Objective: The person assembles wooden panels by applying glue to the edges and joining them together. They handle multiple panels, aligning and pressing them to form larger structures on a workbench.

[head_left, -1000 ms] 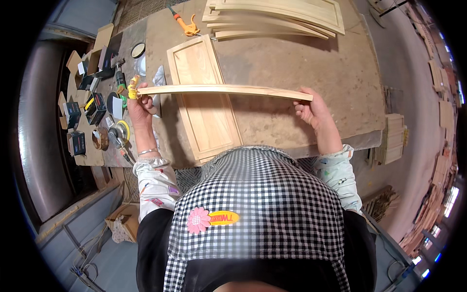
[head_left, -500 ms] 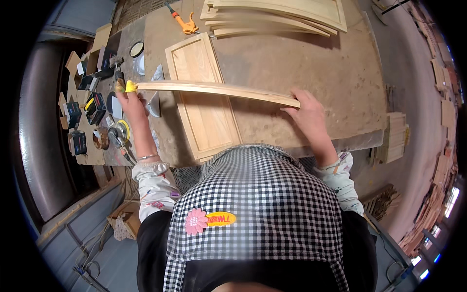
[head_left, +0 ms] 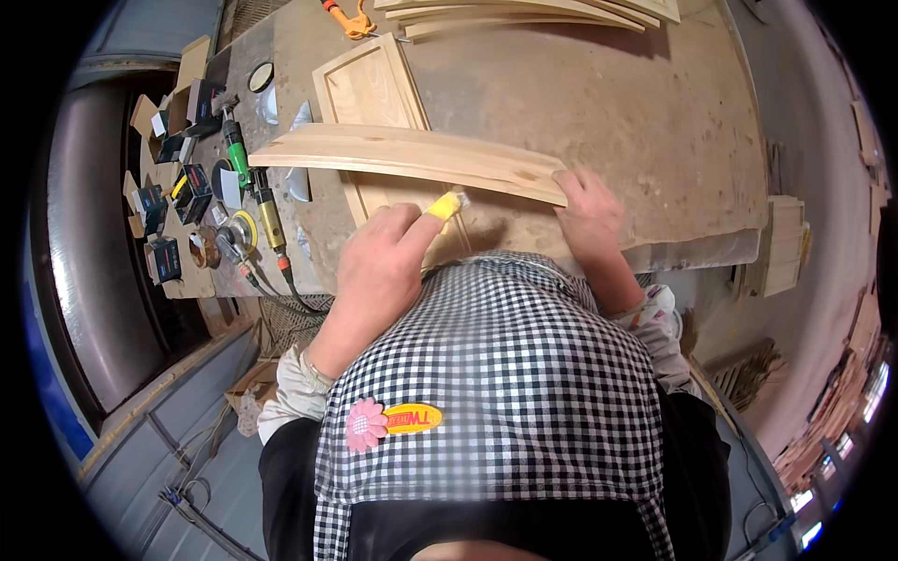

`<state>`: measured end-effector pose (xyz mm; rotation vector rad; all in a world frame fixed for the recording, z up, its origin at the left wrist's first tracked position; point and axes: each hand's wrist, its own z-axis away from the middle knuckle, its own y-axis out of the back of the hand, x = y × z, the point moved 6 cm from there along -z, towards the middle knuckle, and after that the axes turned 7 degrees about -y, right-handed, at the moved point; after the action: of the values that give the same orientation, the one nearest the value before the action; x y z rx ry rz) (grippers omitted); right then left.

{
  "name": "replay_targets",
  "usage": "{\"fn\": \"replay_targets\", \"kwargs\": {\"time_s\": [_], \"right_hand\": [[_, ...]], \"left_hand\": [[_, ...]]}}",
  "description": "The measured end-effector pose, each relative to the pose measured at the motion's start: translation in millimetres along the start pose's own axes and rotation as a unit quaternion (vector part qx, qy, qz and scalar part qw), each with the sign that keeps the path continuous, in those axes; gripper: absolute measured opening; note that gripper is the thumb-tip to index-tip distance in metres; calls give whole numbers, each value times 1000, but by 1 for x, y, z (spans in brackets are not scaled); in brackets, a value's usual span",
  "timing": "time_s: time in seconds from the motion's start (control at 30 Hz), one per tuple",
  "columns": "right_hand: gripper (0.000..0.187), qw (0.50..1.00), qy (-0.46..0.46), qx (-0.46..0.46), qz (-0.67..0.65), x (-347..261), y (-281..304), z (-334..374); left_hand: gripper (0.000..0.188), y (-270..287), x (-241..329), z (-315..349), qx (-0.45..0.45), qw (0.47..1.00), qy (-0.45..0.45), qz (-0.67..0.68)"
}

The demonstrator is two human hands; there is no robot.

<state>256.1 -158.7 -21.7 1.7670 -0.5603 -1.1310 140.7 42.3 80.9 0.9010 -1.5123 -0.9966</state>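
A slightly curved wooden door panel (head_left: 402, 152) is held up and tilted over the bench, its pale broad side showing. My right hand (head_left: 589, 210), a little blurred, grips its right end. Just below the panel's middle, apart from it, is my left hand (head_left: 379, 266) with its fingers curled in. A yellow covering (head_left: 444, 206) with a whitish tip is on one of its digits; whatever the curled fingers hold, if anything, is hidden. Beneath lies a framed wooden panel (head_left: 369, 89), partly covered by the held one.
On the brown workbench (head_left: 655, 140), more panels (head_left: 533, 14) are stacked at the back beside an orange air blow gun (head_left: 351, 21). Along the left are a green-bodied power tool (head_left: 234, 145), a brass-coloured one (head_left: 270, 220), a round sander (head_left: 238, 234) and several small dark boxes (head_left: 192, 192).
My left hand has let go of the panel's left end and moved right and nearer. The panel has tipped from edge-on to show its broad side. My right hand still holds it.
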Motion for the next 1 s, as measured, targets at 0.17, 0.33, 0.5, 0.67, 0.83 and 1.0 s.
{"fn": "replay_targets", "kwargs": {"time_s": [0.17, 0.33, 0.5, 0.67, 0.83, 1.0], "right_hand": [[35, 999, 12, 36, -4, 3, -2, 3], [34, 999, 12, 49, -8, 2, -3, 4], [37, 998, 2, 58, -16, 7, -5, 1], [36, 999, 5, 51, -6, 10, -8, 0], [36, 998, 9, 58, -7, 10, -8, 0], [28, 998, 26, 45, -19, 4, -5, -2]], "left_hand": [[37, -15, 20, -39, -43, 997, -49, -39], [32, -40, 19, -59, -117, 983, -7, -143], [28, -23, 36, -64, -63, 987, -78, -125], [23, -26, 35, -52, -48, 974, -130, -182], [30, -15, 40, -52, -63, 968, -89, -225], [18, -36, 57, -59, -76, 961, -146, -221]]}}
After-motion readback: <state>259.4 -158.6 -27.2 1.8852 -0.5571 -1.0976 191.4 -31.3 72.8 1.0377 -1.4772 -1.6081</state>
